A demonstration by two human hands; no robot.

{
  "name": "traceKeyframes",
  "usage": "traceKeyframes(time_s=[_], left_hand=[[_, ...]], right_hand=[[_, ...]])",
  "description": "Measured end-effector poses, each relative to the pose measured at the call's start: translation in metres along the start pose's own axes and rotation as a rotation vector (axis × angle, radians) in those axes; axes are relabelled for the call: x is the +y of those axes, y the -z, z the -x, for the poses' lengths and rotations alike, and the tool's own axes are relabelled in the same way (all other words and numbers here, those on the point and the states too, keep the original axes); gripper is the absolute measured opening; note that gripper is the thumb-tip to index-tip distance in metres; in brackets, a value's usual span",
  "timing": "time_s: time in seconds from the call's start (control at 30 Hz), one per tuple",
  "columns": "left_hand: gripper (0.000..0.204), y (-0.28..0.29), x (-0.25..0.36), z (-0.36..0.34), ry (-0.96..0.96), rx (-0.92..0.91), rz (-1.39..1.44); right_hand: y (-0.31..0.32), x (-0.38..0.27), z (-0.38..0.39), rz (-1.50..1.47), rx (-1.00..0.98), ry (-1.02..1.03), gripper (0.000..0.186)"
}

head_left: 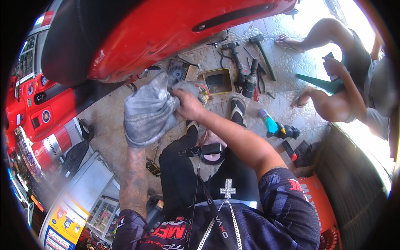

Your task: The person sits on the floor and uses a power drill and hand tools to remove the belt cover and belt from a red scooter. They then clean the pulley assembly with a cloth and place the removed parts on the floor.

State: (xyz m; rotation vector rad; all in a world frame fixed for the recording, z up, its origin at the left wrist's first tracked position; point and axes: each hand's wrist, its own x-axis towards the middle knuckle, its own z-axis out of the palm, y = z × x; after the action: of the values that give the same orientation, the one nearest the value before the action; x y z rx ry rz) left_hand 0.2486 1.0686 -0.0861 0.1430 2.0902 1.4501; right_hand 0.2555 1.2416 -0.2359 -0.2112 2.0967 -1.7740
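A grey cloth (150, 112) is draped over my left hand, hiding its fingers; only the left forearm shows below it. My right hand (189, 104) is closed around a gathered edge of that cloth, at the cloth's right side. Both hands are raised in front of my knees, beneath the red body panel of a motorcycle (166, 37). Whether anything lies inside the cloth cannot be seen. Just beyond the hands, a round finned metal part (178, 73) rests on the floor.
A yellow-rimmed box (217, 92) stands beyond my feet. Beside it lie a cordless power tool (251, 81) and a green-handled hammer (263, 52). A teal-and-purple bottle (268, 121) lies to the right. Another person sits at far right, holding a dark object (329, 56).
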Motion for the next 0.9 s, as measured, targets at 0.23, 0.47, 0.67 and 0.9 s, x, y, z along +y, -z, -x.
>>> traceKeyframes(time_s=[0.23,0.47,0.67,0.9], left_hand=[[0.035,-0.024,-0.107,-0.082,-0.087,0.045,0.034],[0.033,-0.052,-0.187,-0.158,-0.165,0.063,0.049],[0.032,-0.065,-0.217,-0.229,-0.291,0.107,0.006],[0.031,-0.081,-0.226,-0.303,-0.451,0.196,-0.052]], right_hand=[[0.055,0.125,-0.013,0.207,-0.163,0.046,0.088],[0.143,0.292,0.125,0.312,-0.557,-0.916,0.048],[0.105,0.389,0.140,0.718,0.830,-0.311,0.059],[0.139,0.417,0.070,0.742,0.725,-0.024,0.044]])
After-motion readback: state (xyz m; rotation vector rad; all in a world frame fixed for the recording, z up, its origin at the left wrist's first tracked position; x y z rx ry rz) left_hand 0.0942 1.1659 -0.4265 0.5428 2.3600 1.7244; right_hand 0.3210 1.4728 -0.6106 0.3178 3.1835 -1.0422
